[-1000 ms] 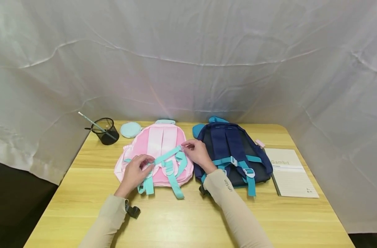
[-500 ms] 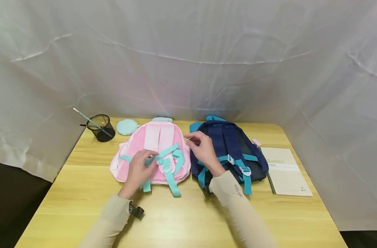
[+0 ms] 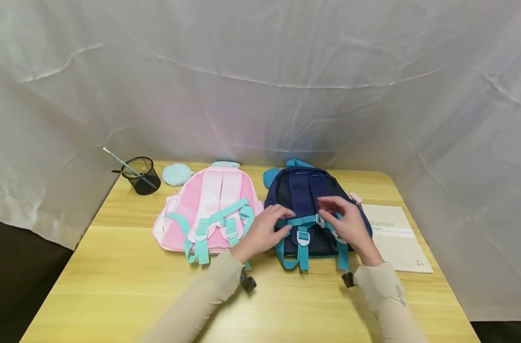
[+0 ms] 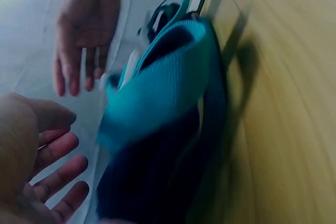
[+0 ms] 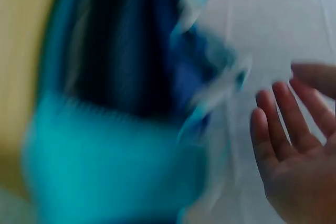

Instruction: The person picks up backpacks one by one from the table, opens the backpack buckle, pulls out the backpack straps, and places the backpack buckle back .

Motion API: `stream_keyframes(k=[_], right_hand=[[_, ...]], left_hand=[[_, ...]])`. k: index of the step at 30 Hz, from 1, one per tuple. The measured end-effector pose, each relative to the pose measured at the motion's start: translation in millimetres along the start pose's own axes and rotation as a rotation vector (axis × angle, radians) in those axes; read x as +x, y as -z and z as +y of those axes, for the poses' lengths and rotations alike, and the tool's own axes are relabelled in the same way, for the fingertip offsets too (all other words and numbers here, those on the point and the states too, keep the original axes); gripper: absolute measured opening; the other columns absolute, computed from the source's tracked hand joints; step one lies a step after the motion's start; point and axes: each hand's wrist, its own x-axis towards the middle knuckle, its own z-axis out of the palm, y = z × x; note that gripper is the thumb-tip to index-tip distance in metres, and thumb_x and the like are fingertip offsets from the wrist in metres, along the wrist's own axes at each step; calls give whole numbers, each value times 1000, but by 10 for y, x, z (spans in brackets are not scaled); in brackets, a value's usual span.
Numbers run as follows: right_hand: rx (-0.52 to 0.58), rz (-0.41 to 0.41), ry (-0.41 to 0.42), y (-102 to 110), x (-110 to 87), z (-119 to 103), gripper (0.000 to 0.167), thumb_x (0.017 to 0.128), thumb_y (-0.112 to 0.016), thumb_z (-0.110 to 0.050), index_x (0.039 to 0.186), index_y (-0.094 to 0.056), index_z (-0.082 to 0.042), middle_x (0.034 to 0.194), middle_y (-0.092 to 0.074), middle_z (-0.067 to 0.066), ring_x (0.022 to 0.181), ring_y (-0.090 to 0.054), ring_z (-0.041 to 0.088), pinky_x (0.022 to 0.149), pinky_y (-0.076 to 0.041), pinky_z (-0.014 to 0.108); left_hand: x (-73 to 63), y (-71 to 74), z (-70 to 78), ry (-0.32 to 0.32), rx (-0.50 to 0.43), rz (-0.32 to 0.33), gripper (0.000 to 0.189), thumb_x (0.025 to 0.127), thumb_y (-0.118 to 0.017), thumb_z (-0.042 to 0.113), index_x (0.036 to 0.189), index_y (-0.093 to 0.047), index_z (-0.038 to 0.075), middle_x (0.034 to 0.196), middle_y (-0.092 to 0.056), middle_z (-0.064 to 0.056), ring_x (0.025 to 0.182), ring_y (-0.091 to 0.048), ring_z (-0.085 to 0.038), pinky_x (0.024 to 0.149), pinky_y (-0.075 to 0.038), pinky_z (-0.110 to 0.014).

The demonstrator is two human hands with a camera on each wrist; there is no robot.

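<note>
A navy backpack (image 3: pixel 301 190) lies with its shoulder straps facing up, and a teal strap (image 3: pixel 303 220) with a white buckle (image 3: pixel 320 220) crosses it. Over its left side is my left hand (image 3: pixel 266 227), fingers loosely bent and holding nothing in the left wrist view. My right hand (image 3: pixel 346 221) hovers above the right part of the same backpack, close to the buckle; the right wrist view shows its fingers relaxed and apart from the straps. To the left lies a pink backpack (image 3: pixel 192 205) with its mint strap (image 3: pixel 229 209) across the back, touched by neither hand.
A black mesh pen holder (image 3: pixel 141 183) with a pencil stands at the back left. Beside it is a round light-blue pouch (image 3: pixel 176 174). A notebook (image 3: pixel 399 247) lies right of the navy backpack, near a pink piece (image 3: pixel 355 196). Curtains surround the wooden table (image 3: pixel 115 286).
Both hands have moved right, from the pink backpack to above the navy one. The left hand has let go of the mint strap, which stays lying across the pink backpack.
</note>
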Motion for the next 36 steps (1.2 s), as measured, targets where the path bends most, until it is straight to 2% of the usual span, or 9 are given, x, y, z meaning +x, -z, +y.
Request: stream_keyframes(k=[3,5,9,12,18,26,33,36], right_hand=[[-76,-60,-52,67,-123,227,38,98,-73,-19,135,-67,-10,128,-70,12,115,-66,30,98,-54,45],[-117,-93,-57,53,-178,334,40,98,-75,-23,135,-67,-12,129,-70,11,118,-66,32,99,-53,52],[-161,-116,-35,-33,-214,446,37,95,-78,-24,130,-71,-13,126,-71,11,116,-67,34,97,-54,53],[-186,-101,-22,-78,-209,480,33,93,-80,-20,124,-74,-12,121,-73,11,111,-69,33,94,-55,52],[-221,-68,-28,-82,-187,510,28,91,-82,-18,117,-76,-12,116,-74,9,105,-70,31,91,-56,47],[-227,-69,-3,-37,-151,505,28,91,-82,-20,118,-76,-15,115,-74,5,103,-69,26,88,-55,42],[-235,-82,-2,-43,-148,506,27,90,-82,-21,116,-77,-14,114,-74,5,102,-69,25,87,-56,40],[-248,-75,3,-49,-138,511,27,90,-83,-21,115,-78,-14,113,-75,5,100,-70,25,86,-56,40]], left_hand=[[184,-203,58,-1,38,-51,32,102,-68,28,130,-66,15,124,-68,0,113,-61,-17,101,-50,-36],[269,-318,78,-5,82,-65,34,102,-67,35,132,-65,18,126,-67,2,116,-61,-17,104,-49,-38],[354,-484,90,-2,137,-59,33,103,-64,41,130,-67,22,125,-69,5,117,-63,-16,103,-49,-39],[382,-555,89,-6,141,-44,28,104,-64,39,126,-68,23,121,-70,6,113,-65,-14,99,-50,-37],[426,-588,106,-34,151,-32,25,104,-65,36,124,-68,22,118,-70,5,108,-66,-14,96,-51,-37],[477,-558,99,-70,173,-34,24,104,-63,38,123,-67,23,114,-71,7,106,-67,-11,95,-51,-35],[472,-532,93,-54,75,-54,22,105,-62,33,122,-66,20,114,-71,4,105,-68,-11,99,-51,-38],[474,-537,78,-44,62,-60,20,106,-62,33,121,-65,20,112,-70,4,102,-68,-11,98,-51,-36]])
